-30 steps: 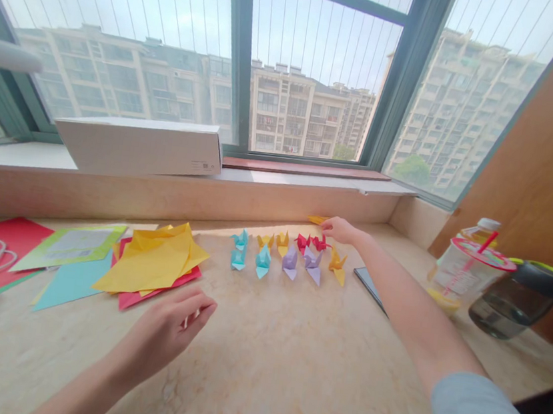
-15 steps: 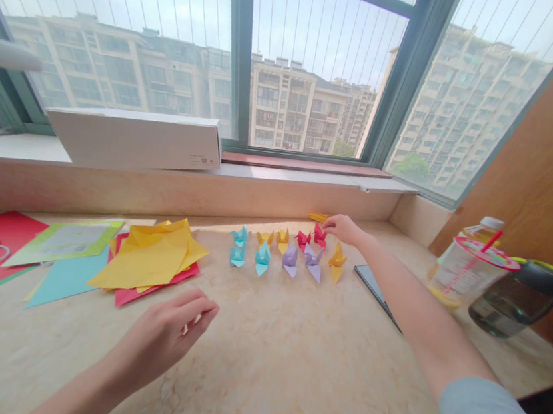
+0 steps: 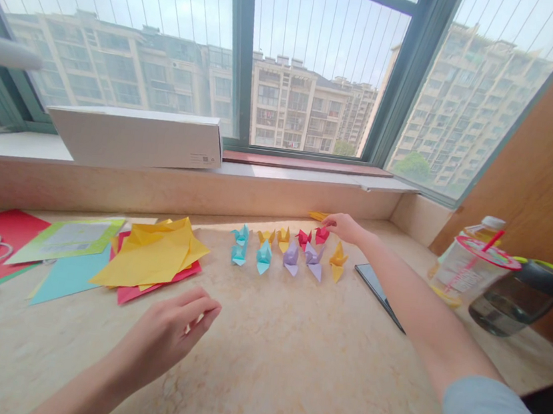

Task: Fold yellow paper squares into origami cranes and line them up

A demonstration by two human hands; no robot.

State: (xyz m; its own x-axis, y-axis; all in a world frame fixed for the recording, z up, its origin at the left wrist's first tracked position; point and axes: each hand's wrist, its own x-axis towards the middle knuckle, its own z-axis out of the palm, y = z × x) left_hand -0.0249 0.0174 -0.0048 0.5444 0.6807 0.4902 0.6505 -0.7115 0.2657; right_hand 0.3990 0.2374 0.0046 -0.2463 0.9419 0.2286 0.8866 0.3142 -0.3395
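The right hand (image 3: 342,226) reaches to the rightmost red origami crane (image 3: 322,235) on the bench (image 3: 309,352), apparently aligning it; whether its fingers pinch the paper, I cannot tell. The left hand (image 3: 182,322) curls loosely, empty. The next move calls for gentle release.

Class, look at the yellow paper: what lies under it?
Red paper sticks out beneath the yellow paper at its near edge; whatever else lies beneath is covered and cannot be seen.
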